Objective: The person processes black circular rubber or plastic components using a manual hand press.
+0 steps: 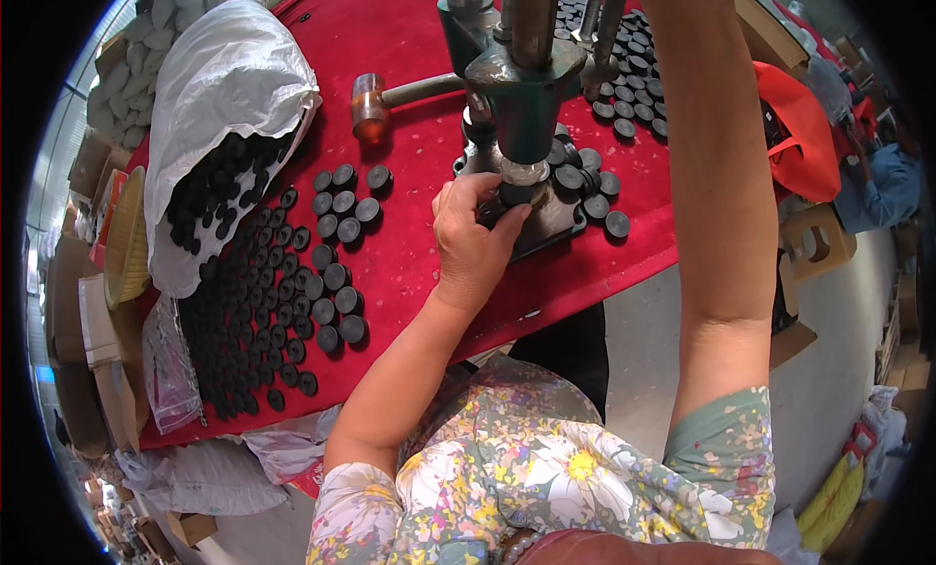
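Observation:
My left hand (470,235) is closed with thumb and fingers round a black round cap (515,194). It holds the cap on the metal base (546,224) of a green bench press (522,107), right under the clear tip (526,171) of the ram. My right forearm (717,175) stretches up past the press on its right side; the hand lies beyond the top edge. Beside the base, several grey-topped black caps (616,224) lie in a loose heap. A mallet (370,107) with an amber head rests left of the press.
A red cloth (419,175) covers the table. At the left, a white sack (229,68) spills black caps (273,302) across it. More capped pieces (629,87) spread behind the press. A red bag (795,136) hangs at the right edge, near another person's blue sleeve (889,185).

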The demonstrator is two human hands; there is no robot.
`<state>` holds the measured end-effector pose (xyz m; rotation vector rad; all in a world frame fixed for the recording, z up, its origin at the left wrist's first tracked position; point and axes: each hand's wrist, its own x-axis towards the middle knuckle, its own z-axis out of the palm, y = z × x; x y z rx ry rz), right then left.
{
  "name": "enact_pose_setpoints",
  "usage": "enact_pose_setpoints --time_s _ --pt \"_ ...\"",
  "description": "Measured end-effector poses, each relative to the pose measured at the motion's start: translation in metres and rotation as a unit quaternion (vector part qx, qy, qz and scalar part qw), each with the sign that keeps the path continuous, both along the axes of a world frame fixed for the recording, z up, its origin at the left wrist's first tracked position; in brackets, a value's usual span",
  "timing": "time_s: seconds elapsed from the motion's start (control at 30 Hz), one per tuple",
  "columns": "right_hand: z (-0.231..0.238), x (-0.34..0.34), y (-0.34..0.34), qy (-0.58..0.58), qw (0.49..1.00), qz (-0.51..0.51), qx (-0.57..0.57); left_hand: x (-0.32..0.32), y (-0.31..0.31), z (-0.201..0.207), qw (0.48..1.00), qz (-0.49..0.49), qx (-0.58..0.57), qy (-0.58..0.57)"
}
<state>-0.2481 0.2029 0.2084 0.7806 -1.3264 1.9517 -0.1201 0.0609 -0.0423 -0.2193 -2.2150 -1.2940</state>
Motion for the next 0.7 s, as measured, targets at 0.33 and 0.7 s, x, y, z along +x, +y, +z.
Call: enact_pose_setpoints --time_s 0.33,0.7 --pt "-0.005 0.018 0.010 0.019 0.999 -0.043 -0.002 -0.021 0.008 -0.004 0.998 -0.006 0.055 -0.035" --pt "-0.073 0.087 0.096 0.142 0.963 0.211 0.084 -0.025 0.003 -0.012 0.997 -0.027 0.067 -0.022"
